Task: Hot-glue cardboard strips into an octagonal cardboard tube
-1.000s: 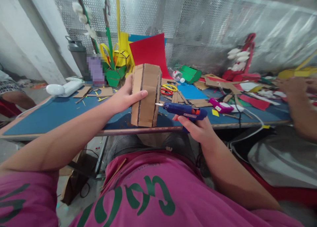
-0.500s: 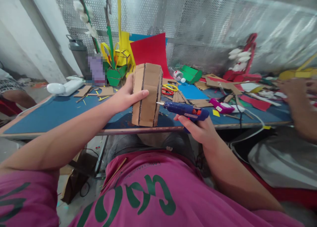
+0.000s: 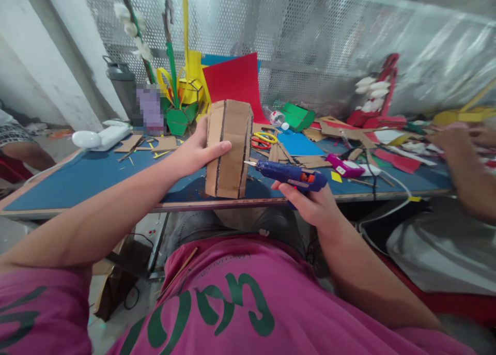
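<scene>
My left hand (image 3: 205, 147) grips a many-sided cardboard box (image 3: 233, 156) from its left side, the thumb lying across the front panel and the other fingers hidden behind. The box stands upright near the table's front edge, and dark lines run down the seams between its panels. In my right hand (image 3: 306, 199) is a blue hot glue gun (image 3: 289, 173), held by its handle. Its metal nozzle points left, at the right-hand seam of the box; whether the tip touches the cardboard I cannot tell.
Scissors with yellow and red handles (image 3: 264, 138) lie behind the box. A red sheet (image 3: 236, 86), a plastic bottle (image 3: 277, 119) and a green paper box (image 3: 296, 116) stand farther back. Right of me lies a magenta device (image 3: 344, 166); a co-worker's arm (image 3: 461, 161) reaches over cardboard scraps.
Almost nothing differs. The whole view has shifted slightly, while both hands keep the box and the glue gun in nearly the same pose.
</scene>
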Demonstrator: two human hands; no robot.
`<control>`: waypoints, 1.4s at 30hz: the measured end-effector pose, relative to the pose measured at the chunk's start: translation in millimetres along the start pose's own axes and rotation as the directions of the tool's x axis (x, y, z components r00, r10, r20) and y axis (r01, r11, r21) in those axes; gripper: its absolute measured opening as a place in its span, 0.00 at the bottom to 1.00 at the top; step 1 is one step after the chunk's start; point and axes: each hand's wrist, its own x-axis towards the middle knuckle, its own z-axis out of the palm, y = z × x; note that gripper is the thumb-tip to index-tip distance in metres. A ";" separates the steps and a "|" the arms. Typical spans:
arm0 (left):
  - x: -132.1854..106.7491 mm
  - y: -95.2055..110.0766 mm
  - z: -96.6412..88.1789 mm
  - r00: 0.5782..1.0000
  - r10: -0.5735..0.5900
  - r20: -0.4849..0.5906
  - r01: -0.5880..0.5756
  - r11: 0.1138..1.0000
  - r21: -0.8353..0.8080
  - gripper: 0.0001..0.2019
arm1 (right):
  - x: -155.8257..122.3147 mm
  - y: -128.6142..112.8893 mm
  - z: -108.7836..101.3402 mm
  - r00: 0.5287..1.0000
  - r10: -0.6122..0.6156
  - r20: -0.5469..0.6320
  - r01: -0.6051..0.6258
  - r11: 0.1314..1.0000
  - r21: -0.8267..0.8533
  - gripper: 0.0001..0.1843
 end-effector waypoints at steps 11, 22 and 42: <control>-1.0 5.7 0.3 0.999 -0.047 0.007 0.047 0.999 -0.004 0.65 | -7.5 15.9 4.2 0.991 0.084 -0.106 -0.073 0.992 0.101 0.21; -2.1 -5.2 -4.7 0.982 -0.174 -0.074 0.164 0.979 -0.125 0.52 | -7.5 27.6 20.5 0.990 0.119 -0.076 -0.106 0.983 0.152 0.29; -2.5 1.4 0.1 0.974 -0.208 -0.084 0.201 0.976 -0.081 0.60 | 2.9 19.3 25.0 0.998 0.038 -0.055 -0.027 0.980 0.195 0.29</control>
